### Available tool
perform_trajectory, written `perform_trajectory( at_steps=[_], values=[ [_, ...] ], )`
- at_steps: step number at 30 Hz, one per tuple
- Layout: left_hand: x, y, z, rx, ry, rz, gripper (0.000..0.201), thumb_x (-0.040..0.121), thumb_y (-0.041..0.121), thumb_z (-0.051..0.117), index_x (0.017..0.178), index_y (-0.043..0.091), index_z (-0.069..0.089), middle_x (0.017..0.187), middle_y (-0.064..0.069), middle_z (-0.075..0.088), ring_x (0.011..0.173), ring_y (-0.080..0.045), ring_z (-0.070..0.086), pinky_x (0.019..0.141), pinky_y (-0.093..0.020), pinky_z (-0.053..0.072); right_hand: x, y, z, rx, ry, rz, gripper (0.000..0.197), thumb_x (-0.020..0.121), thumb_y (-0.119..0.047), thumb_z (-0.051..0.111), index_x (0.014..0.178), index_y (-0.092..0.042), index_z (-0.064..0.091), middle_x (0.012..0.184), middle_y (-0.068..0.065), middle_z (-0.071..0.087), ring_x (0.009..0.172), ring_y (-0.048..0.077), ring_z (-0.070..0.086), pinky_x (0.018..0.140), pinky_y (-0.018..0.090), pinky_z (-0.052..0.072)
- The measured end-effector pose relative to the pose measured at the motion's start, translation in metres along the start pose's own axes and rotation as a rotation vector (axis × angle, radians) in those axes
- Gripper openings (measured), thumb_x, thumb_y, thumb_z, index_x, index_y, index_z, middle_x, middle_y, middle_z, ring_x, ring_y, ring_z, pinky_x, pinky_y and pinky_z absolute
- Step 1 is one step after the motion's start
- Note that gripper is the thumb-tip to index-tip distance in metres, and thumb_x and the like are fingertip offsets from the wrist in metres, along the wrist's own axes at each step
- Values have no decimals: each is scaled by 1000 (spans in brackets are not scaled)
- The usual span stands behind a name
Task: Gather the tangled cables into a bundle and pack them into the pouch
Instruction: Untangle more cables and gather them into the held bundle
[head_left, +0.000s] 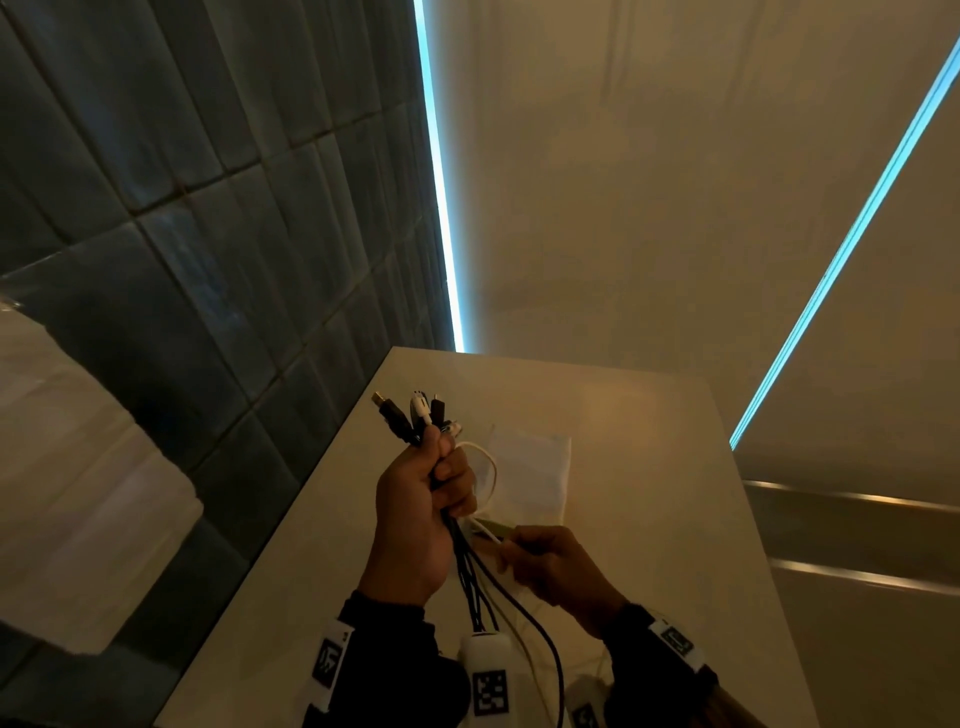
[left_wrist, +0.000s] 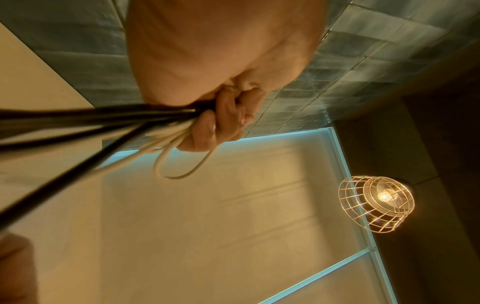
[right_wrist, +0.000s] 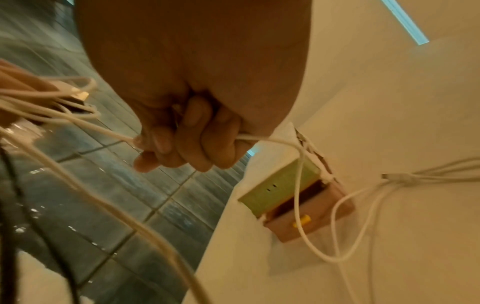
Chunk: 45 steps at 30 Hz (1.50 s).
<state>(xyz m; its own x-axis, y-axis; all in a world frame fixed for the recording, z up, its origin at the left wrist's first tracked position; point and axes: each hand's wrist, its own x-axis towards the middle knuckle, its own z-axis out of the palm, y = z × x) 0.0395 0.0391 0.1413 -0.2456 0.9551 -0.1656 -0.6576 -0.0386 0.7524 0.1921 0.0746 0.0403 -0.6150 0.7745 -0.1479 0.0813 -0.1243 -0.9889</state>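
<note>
My left hand (head_left: 431, 493) is raised over the white table (head_left: 649, 519) and grips a bundle of black and white cables (head_left: 470, 582). Their plugs (head_left: 415, 415) stick up above the fist, and the cords hang down below it. In the left wrist view the fingers (left_wrist: 228, 121) curl round the black cords (left_wrist: 103, 117) and a white loop (left_wrist: 182, 174). Just below and to the right, my right hand (head_left: 545, 566) grips one white cable (right_wrist: 270, 139), which trails down across the pouch (right_wrist: 298, 195). The pale pouch (head_left: 530, 473) lies flat on the table behind both hands and shows green and pink parts.
A dark tiled wall (head_left: 208, 208) runs along the table's left edge. More white cable (right_wrist: 415, 176) lies loose on the table right of the pouch. A wire-cage lamp (left_wrist: 376, 203) hangs overhead. Pale wall panels with lit blue strips (head_left: 441, 208) stand behind the table.
</note>
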Motion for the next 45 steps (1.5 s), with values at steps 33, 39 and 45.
perform_trajectory(
  at_steps=[33,39,45],
  values=[
    [-8,12,16,-123,-71,16,29,101,28,36,81,11,48,69,-4,50,59,-17,47,66,-32,40,-3,-65,0,227,-15,-31,16,89,4,54,76,2,63,49,-6,53,42,4,45,44,12,37],
    [-5,8,8,-59,-100,74,31,99,31,36,73,17,43,63,3,39,49,-9,25,51,-25,25,-1,-16,-5,63,49,-14,24,92,-13,60,71,-17,71,52,-10,47,47,9,29,48,23,20],
    [-6,5,7,-6,-52,88,31,99,30,37,72,16,42,60,5,32,47,-8,21,47,-24,22,5,18,1,-28,42,5,27,96,-22,56,74,-11,67,50,-8,40,42,6,30,43,20,25]
  ],
)
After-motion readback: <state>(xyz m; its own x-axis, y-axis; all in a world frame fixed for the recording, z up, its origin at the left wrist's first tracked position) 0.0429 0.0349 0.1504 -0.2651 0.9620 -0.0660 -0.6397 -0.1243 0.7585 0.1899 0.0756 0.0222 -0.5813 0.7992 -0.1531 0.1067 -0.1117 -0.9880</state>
